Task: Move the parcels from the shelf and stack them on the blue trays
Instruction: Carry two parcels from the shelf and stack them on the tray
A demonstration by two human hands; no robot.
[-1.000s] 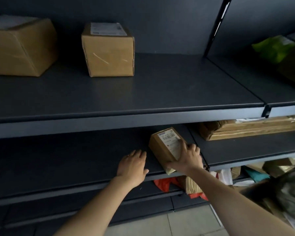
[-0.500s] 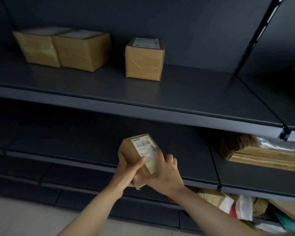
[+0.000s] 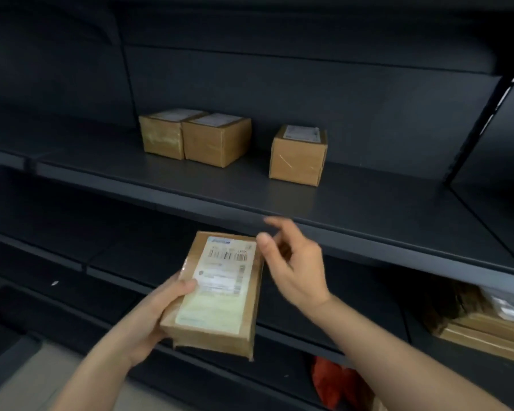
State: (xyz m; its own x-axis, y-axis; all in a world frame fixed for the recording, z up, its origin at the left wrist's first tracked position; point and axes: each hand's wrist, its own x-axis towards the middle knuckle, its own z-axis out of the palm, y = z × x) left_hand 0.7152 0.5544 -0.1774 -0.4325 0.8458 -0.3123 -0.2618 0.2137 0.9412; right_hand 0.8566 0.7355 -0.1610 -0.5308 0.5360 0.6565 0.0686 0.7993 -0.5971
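Note:
A flat brown parcel (image 3: 220,295) with a white shipping label is held in front of the dark shelving. My left hand (image 3: 158,315) grips its left edge from below, thumb on the label. My right hand (image 3: 294,262) hovers just right of the parcel's top corner, fingers loosely spread and blurred, holding nothing. On the upper shelf (image 3: 368,209) stand three cardboard boxes: two side by side (image 3: 196,136) and one alone (image 3: 298,155). No blue tray is in view.
Flat brown parcels (image 3: 487,327) lie stacked on the lower shelf at the right. A red bag (image 3: 333,384) sits on the bottom shelf. A vertical shelf upright (image 3: 481,126) divides the bays at right. Pale floor shows at the lower left.
The parcel came off the lower shelf into both hands, then my right hand let go and lifted to its right. My left hand alone holds it now. The view swung left.

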